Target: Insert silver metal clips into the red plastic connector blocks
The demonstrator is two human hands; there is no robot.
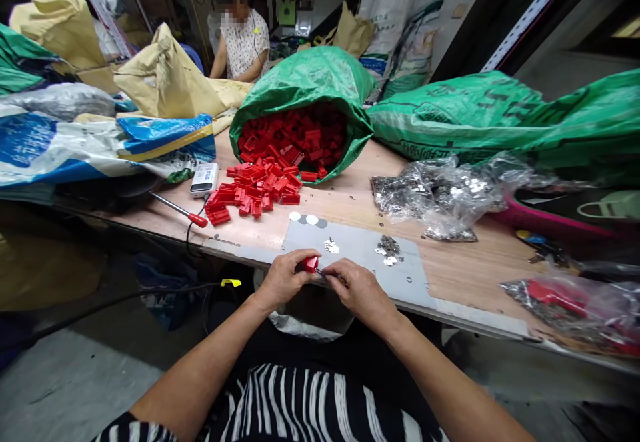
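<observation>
Over the near table edge, my left hand (287, 278) is closed around a red plastic part (311, 265). My right hand (357, 287) meets it from the right, thumb and fingers pinched at the part's open end. Something small and dark shows between the right fingertips, too small to name. Just beyond the hands lies a grey mat (350, 245) with a little heap of shiny flat metal pieces (331, 246) and a darker heap of small metal pieces (389, 249). More red plastic parts (260, 185) spill toward me from a green woven sack (310, 72).
Clear plastic bags of metal pieces (435, 192) lie to the right, near a pink basket (555, 219). On the left are a white device (204, 179) and a red-handled tool (197, 219). Another green sack (465, 115) lies behind. A person (243, 42) sits across the table.
</observation>
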